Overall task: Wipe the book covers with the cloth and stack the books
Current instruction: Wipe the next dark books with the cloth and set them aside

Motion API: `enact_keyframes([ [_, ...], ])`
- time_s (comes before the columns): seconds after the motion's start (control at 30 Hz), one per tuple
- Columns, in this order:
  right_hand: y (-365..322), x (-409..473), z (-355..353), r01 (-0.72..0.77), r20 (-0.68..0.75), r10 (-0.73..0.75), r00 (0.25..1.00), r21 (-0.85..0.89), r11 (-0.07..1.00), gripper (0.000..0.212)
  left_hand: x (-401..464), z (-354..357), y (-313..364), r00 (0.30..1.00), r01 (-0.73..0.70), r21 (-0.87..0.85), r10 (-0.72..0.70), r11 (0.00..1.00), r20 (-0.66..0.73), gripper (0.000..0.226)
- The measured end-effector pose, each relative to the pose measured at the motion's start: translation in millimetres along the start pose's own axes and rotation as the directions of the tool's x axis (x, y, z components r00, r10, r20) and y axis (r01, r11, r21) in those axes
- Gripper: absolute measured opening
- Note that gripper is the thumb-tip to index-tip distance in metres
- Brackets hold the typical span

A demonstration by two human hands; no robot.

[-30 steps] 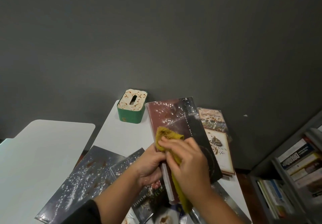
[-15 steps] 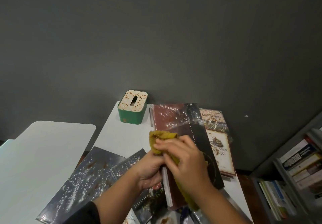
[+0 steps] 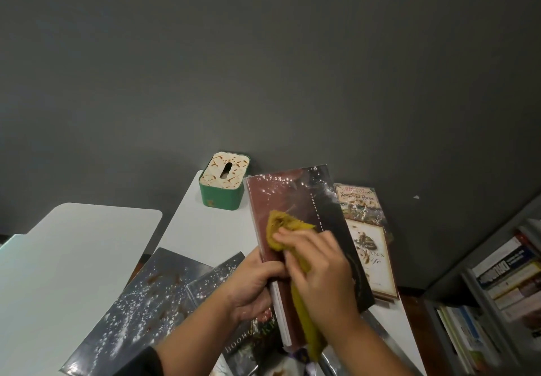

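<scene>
A dark grey wall (image 3: 263, 68) backs a white table (image 3: 210, 229) at lower centre. The left hand (image 3: 251, 285) grips the dark red book (image 3: 292, 200) by its left edge, fingers curled round it. The right hand (image 3: 319, 270) presses a mustard cloth (image 3: 282, 224) onto the cover, fingers seemingly clamped on it. Dusty books (image 3: 140, 311) lie lower left; a green tissue box (image 3: 224, 182) stands behind.

Dim, soft-focus view with wide-angle bending at the edges.

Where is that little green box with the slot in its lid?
In the head view the green box stands at the far end of the white table, against the grey wall, just left of the dark red book being wiped.
</scene>
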State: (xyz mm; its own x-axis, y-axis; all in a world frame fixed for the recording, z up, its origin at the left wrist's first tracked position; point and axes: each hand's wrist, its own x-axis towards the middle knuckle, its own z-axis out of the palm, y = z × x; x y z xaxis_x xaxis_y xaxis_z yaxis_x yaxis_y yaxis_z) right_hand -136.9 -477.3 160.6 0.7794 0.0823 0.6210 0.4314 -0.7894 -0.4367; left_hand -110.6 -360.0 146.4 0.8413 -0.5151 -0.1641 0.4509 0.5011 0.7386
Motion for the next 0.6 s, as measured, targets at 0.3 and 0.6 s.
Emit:
enact_keyframes([
  [0.3,63,29,-7,-0.416,-0.161,0.414,0.896,0.020,0.909,0.023,-1,-1,0,0.997,0.070,0.077,-0.071,0.995,0.009,0.048],
  [0.6,8,6,6,-0.141,-0.085,0.139,0.987,-0.013,0.990,0.024,6,2,-1,0.999,0.044,0.029,-0.044,0.999,-0.002,0.043],
])
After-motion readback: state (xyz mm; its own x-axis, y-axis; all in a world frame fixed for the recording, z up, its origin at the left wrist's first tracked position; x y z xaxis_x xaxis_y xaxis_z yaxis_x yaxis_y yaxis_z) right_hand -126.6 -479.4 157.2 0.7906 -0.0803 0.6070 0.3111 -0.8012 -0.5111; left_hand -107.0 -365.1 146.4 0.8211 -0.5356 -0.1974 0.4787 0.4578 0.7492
